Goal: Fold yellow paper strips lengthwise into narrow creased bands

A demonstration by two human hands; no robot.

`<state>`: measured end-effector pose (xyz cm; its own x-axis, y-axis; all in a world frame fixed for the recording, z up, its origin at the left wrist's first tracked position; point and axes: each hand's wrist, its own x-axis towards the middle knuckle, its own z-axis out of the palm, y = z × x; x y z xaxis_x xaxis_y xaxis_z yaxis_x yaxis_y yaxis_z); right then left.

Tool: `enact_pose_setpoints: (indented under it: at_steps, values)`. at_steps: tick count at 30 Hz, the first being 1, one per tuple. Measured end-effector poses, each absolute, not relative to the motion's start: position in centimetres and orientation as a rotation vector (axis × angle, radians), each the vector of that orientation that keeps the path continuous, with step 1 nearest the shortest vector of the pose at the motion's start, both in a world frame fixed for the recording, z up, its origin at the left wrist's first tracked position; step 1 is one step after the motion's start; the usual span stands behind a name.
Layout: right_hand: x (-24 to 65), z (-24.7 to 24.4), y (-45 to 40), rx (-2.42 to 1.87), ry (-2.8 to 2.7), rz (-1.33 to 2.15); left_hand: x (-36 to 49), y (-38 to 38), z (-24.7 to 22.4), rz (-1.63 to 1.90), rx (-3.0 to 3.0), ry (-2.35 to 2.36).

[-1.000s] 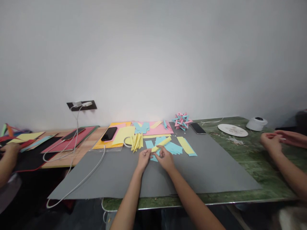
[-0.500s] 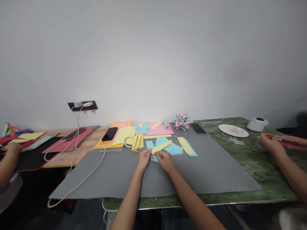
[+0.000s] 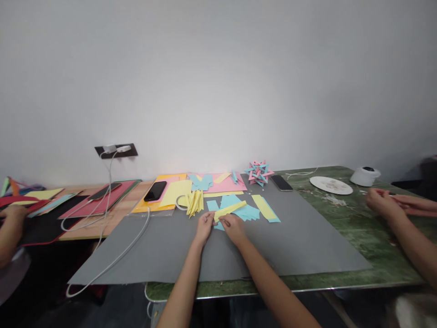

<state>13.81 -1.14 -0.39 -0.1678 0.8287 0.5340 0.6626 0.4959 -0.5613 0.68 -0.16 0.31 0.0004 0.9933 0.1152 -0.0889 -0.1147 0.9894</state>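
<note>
Between my two hands a yellow paper strip (image 3: 231, 209) slants up to the right over a fan of blue paper strips (image 3: 251, 212). My left hand (image 3: 205, 225) pinches its lower left end. The fingers of my right hand (image 3: 233, 227) are closed on its lower edge, close beside the left fingertips. Left of the blue strips lies a bunch of folded yellow strips (image 3: 195, 203). A yellow strip on a blue one (image 3: 265, 208) rests to the right. Behind stands a pink and blue folded-paper star ball (image 3: 259, 173).
A grey sheet (image 3: 164, 255) covers the green table. Around it are a black phone (image 3: 155, 191), another phone (image 3: 282, 182), a white cable (image 3: 126, 250) and a white plate (image 3: 331, 185). Other people's hands work at far left (image 3: 13, 214) and right (image 3: 384, 205).
The yellow strip's upper right end has swung slightly right, while my hands stay almost in place. At the right, the other person's hands have shifted a little left.
</note>
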Motion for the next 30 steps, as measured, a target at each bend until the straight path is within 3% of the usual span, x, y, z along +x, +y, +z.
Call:
enact_pose_setpoints:
  at_steps: [18,30]
  values:
    - [13.7,0.7,-1.7,-1.19,-2.059,0.169,0.7,-0.5,0.9,1.309,1.199,1.046]
    - [13.6,-0.2,-1.3,-1.33,-1.869,0.15,0.7,-1.2,1.3,1.194,1.241,0.909]
